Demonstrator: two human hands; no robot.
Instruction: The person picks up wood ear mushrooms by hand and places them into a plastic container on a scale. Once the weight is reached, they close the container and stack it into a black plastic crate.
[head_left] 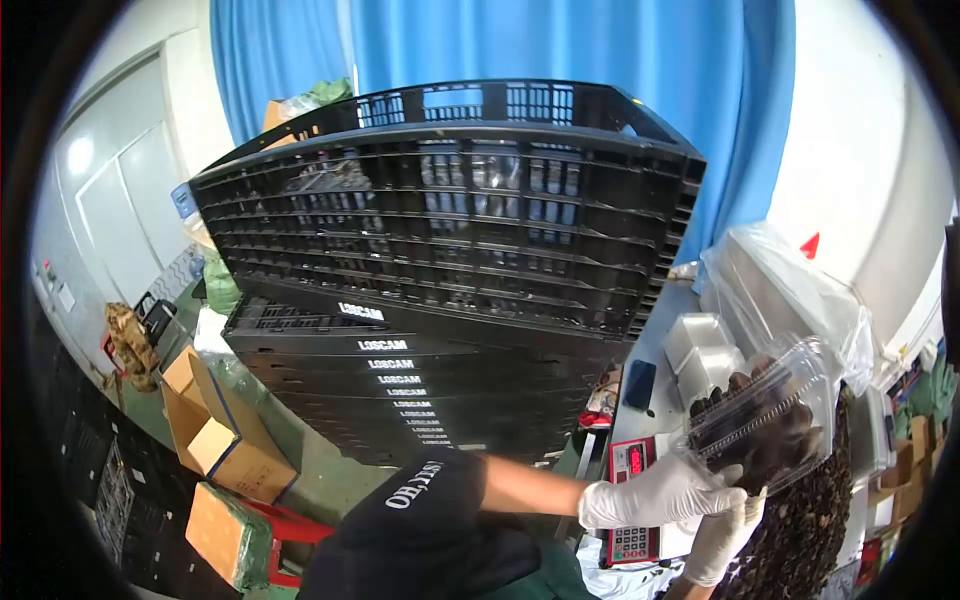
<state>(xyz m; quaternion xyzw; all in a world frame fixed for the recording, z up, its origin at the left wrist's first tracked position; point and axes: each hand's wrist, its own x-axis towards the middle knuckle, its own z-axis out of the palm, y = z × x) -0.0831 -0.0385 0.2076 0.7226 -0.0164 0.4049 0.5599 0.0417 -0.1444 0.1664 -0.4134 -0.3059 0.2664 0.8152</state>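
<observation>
A clear plastic clamshell box (765, 425), filled with dark brown pieces I cannot name for sure, is held tilted at the right. My left hand (665, 492), in a white glove, grips its near edge with closed fingers. Close against it, my right hand (728, 535), gloved the same way, has its fingers closed at the box's near corner. Below the hands sits a red digital scale (632, 545) with a lit display and a keypad, partly covered by the left hand. Beside it spreads a heap of dark, flaky pieces (810, 530).
Black crates (450, 240) marked LOSCAM form a tall stack in front. Stacked clear containers (700, 345) and a dark phone (639, 385) lie on the table behind the scale. An open cardboard box (235, 440) and a red stool (290, 540) stand on the floor at left.
</observation>
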